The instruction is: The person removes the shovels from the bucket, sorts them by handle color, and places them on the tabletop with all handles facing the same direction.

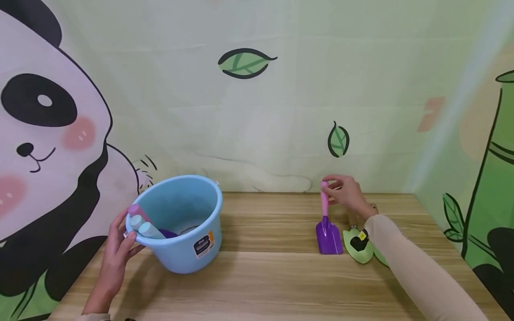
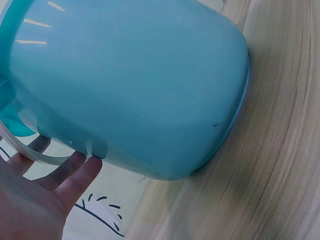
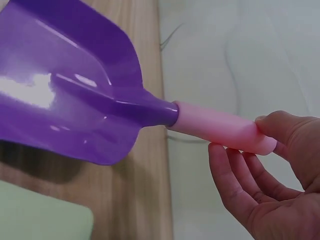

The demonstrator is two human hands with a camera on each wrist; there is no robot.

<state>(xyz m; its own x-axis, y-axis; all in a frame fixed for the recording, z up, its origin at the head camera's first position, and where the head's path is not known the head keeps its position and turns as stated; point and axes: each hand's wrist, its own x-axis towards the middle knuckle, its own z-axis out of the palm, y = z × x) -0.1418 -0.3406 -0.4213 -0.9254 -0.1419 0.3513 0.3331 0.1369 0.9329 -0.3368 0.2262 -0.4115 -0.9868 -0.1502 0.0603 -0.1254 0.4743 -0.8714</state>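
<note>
Purple shovel (image 1: 330,238) and blue bucket (image 1: 176,253) held.
The shovel is pinched at its pink handle (image 1: 325,205) by the right hand (image 1: 346,193); the bucket's rim is gripped by the left hand (image 1: 116,249).

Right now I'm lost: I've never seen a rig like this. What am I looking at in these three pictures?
There is no robot, just a person working bare-handed. The wide picture comes from a camera on the head; the close ones come from a camera on each wrist. On the wood-grain tabletop, the left hand holds the side of a light-blue bucket; tool handles show inside. The right hand pinches a purple hand shovel by its pink handle. Beside it lie green trowels, partly hidden by the sleeve.
</note>
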